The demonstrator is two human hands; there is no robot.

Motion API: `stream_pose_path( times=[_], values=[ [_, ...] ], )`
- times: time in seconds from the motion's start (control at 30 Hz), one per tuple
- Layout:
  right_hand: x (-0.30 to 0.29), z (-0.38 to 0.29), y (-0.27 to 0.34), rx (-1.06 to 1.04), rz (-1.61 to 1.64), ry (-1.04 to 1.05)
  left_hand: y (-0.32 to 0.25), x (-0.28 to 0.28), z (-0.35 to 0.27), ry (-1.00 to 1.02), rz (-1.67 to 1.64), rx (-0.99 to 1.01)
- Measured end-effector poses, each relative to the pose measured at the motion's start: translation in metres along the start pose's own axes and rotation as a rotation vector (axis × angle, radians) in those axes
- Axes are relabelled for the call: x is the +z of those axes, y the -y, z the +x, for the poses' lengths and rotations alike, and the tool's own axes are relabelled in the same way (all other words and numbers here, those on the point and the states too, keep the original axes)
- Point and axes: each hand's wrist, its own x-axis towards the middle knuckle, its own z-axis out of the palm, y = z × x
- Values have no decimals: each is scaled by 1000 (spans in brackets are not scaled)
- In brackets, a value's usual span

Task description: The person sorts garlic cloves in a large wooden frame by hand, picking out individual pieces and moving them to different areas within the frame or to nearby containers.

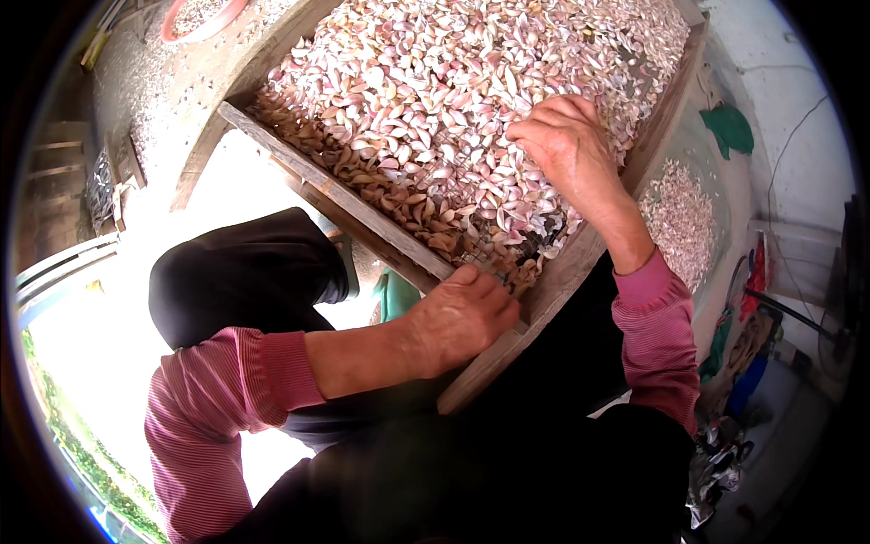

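Many pink-white garlic cloves (435, 95) lie spread in a wooden-framed tray (340, 194), and wire mesh shows through near its closest corner. My left hand (459, 323) is curled over the end board at that corner, its fingertips hidden on the inner side. Farther in, my right hand (567, 146) reaches over the long side board (571, 279) with bent fingers down among the cloves. Its palm side faces away, so I cannot see whether a clove is between the fingers. Cloves near the end board lie in shadow.
A pink round basin (204, 24) stands on the floor at the upper left. Right of the tray is a heap of small pale pieces (680, 221), with a green cloth-like item (728, 129) beyond it. My dark-trousered knee (238, 272) is close to the end board.
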Motion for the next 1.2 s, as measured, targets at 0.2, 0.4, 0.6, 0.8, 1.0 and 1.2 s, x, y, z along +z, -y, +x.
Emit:
stream_pose_path(
  times=[0.2,0.4,0.6,0.8,1.0,1.2],
  values=[
    [28,3,6,-52,111,71,0,1,1,-41,3,-4],
    [46,11,7,-140,-11,121,1,3,0,-56,2,-1],
    [19,23,-5,353,400,-72,0,3,-2,-47,4,4],
    [6,35,21,754,1233,-22,2,6,-2,-39,1,19],
    [-1,27,23,810,1478,95,2,8,-1,-44,18,21],
    [-3,16,18,694,1601,133,4,16,0,-94,22,40]
  ],
)
